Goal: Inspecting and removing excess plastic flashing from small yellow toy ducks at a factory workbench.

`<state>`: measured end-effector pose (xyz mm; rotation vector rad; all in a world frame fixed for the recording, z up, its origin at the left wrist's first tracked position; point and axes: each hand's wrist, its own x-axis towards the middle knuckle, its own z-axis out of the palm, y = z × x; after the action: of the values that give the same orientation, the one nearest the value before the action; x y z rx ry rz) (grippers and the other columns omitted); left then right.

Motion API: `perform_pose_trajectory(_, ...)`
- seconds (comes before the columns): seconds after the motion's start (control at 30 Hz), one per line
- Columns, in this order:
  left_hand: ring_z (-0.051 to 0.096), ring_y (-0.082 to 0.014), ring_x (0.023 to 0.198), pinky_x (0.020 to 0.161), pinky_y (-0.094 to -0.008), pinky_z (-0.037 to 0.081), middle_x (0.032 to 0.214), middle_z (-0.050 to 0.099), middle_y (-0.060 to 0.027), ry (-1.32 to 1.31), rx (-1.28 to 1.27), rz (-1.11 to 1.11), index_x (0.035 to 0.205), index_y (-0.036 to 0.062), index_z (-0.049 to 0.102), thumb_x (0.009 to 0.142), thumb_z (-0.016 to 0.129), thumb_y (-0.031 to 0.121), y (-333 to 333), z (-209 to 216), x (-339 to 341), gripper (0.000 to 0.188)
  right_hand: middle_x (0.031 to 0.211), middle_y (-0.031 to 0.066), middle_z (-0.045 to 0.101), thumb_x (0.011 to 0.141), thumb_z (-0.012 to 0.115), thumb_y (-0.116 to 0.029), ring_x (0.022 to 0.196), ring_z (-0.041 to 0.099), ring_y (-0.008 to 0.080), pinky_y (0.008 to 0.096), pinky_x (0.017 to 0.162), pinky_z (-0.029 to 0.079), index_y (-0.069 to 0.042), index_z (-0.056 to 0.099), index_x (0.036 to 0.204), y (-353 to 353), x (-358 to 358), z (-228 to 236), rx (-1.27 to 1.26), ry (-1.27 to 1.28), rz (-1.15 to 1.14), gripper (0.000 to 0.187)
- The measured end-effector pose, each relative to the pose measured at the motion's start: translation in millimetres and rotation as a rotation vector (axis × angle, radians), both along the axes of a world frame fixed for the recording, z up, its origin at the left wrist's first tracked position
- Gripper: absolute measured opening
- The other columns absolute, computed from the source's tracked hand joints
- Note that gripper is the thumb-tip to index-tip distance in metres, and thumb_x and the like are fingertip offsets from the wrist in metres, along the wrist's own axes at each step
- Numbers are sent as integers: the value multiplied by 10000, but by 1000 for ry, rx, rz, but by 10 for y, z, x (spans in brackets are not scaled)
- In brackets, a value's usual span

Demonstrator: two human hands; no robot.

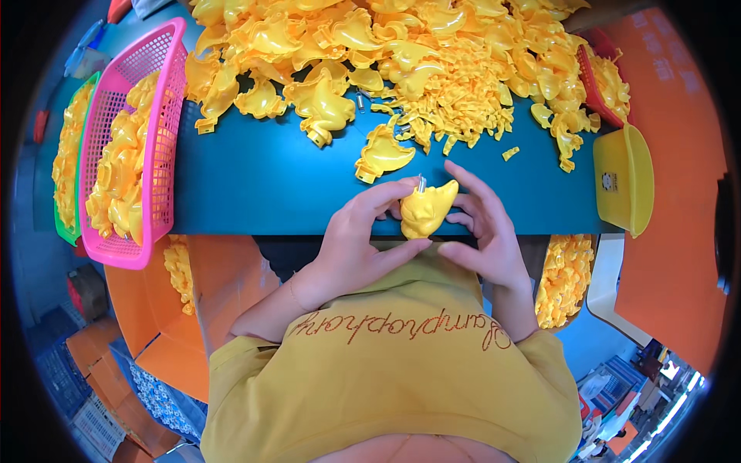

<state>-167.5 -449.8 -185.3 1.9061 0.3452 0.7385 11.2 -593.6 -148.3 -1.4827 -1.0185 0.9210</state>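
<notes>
My left hand (355,235) grips a glossy yellow plastic figure (426,211) between thumb and fingers, just past the front edge of the table. It looks rounded, with a pointed tip toward the upper right. A small silver metal part (421,184), perhaps a spring, sticks up from its top. My right hand (494,243) is beside the figure, its fingers apart and curved around the right side, with a gap to the thumb. Beyond my hands lies a loose yellow shell half (384,153), and farther left is a bird-like yellow piece (321,106).
A heap of yellow shells (278,35) and small yellow parts (455,89) covers the far table (262,185). At left stand a pink basket (168,177) and a green basket (65,225). On the right are a yellow bin (639,181) and red basket (593,89).
</notes>
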Motion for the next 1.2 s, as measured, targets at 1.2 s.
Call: perform_pose_trajectory(1.2, 561, -302, 827, 731, -421, 396, 898, 576, -83, 213, 510, -114, 1057, 61, 612, 807, 839, 478, 34, 67, 75, 537, 1340, 219, 646, 979, 757, -235, 1238, 613, 301, 423, 1073, 492, -11, 683, 1280, -67, -69, -196, 208, 178, 5, 383)
